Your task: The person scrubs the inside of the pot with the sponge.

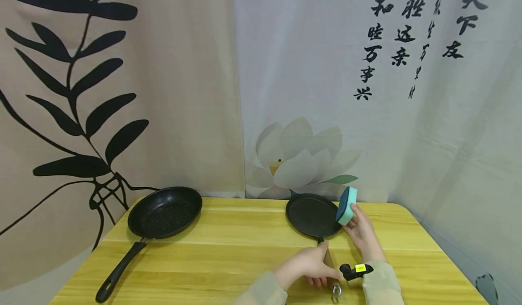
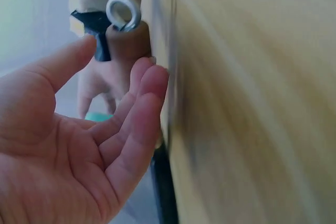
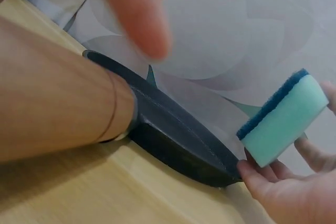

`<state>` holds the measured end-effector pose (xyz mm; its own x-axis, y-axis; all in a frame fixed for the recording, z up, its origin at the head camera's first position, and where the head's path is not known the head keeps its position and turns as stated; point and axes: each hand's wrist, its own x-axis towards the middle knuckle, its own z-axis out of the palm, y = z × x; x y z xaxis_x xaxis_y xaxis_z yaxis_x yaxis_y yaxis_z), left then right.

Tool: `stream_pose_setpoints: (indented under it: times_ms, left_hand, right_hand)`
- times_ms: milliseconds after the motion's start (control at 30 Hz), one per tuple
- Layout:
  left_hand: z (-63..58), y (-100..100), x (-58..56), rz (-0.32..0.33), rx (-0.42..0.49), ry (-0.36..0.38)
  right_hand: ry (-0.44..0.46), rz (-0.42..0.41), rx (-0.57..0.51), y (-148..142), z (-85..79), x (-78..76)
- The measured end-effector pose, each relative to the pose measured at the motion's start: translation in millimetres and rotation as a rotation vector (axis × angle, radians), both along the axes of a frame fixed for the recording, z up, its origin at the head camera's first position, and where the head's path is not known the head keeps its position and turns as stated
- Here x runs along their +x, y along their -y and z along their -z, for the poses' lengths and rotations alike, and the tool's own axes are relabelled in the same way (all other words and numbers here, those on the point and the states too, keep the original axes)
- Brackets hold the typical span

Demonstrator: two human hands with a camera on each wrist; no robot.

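A shallow black pan [image 1: 311,215] lies on the table with its brown wooden handle [image 3: 58,93] toward the person. My left hand [image 1: 309,265] is at that handle, thumb over one side and fingers on the other. The left wrist view shows its palm [image 2: 68,156] bare, the fingers loosely bent and the thumb apart, with the handle's end [image 2: 128,43] and metal ring just beyond. My right hand [image 1: 362,237] pinches a sponge [image 1: 346,206], pale green with a dark blue scouring side. It holds the sponge tilted at the pan's right rim, blue side toward the pan.
A deeper black frying pan [image 1: 165,212] stands at the table's left, its black handle [image 1: 120,273] pointing toward the near left. The wooden table [image 1: 228,250] meets a printed curtain [image 1: 195,92] at the back. A small black device [image 1: 354,271] with a yellow label sits at the right wrist.
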<state>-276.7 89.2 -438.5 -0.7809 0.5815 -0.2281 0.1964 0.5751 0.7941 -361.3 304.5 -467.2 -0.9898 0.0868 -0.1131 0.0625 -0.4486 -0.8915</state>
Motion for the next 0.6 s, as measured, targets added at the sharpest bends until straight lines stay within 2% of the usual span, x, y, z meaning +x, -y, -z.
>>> stream_pose_setpoints:
  times_ms: [167, 333, 600]
  left_hand:
    - [-9.8, 16.9, 0.6, -0.027, 0.015, -0.088]
    - [-17.5, 35.4, 1.4, -0.048, 0.046, -0.092]
    - [-17.5, 68.0, 2.3, -0.033, 0.07, -0.137]
  right_hand:
    - [-0.005, -0.012, -0.01, 4.9, -3.4, 0.3]
    - [-0.055, -0.043, -0.008, 12.9, -12.5, 0.2]
    - [-0.152, -0.109, 0.045, 26.0, -31.2, 4.5]
